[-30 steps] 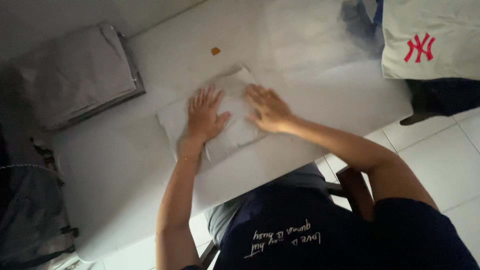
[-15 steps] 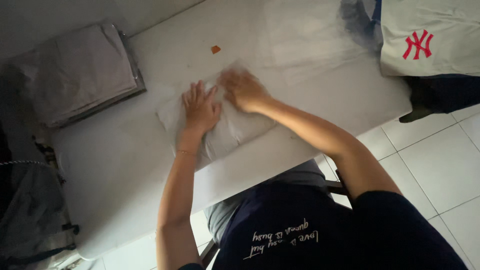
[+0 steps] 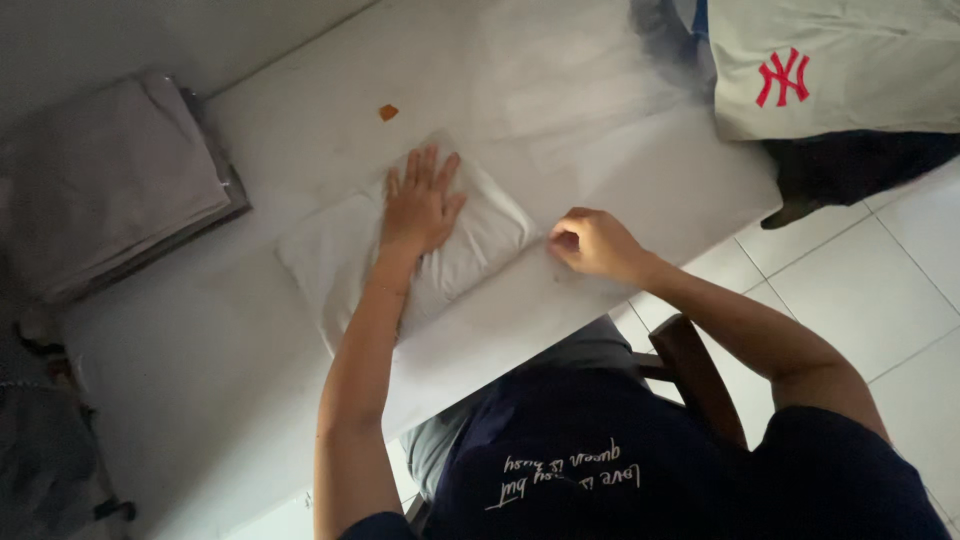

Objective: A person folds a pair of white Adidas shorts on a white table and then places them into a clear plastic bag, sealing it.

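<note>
A folded white cloth (image 3: 470, 240) lies on the white table (image 3: 580, 120) in front of me. My left hand (image 3: 418, 203) lies flat on the middle of it, fingers spread, pressing down. My right hand (image 3: 590, 245) sits at the cloth's right corner, near the table's front edge. Its fingers are curled, and thumb and fingertips pinch that corner.
A stack of folded grey cloths (image 3: 130, 180) lies at the table's left end. A small orange scrap (image 3: 388, 112) sits beyond the white cloth. A beige garment with a red emblem (image 3: 830, 60) lies at the top right. A chair (image 3: 690, 370) and tiled floor (image 3: 880, 290) are below.
My right hand has slid off the top of the cloth to its right corner and curled its fingers. My left hand stays flat on the cloth.
</note>
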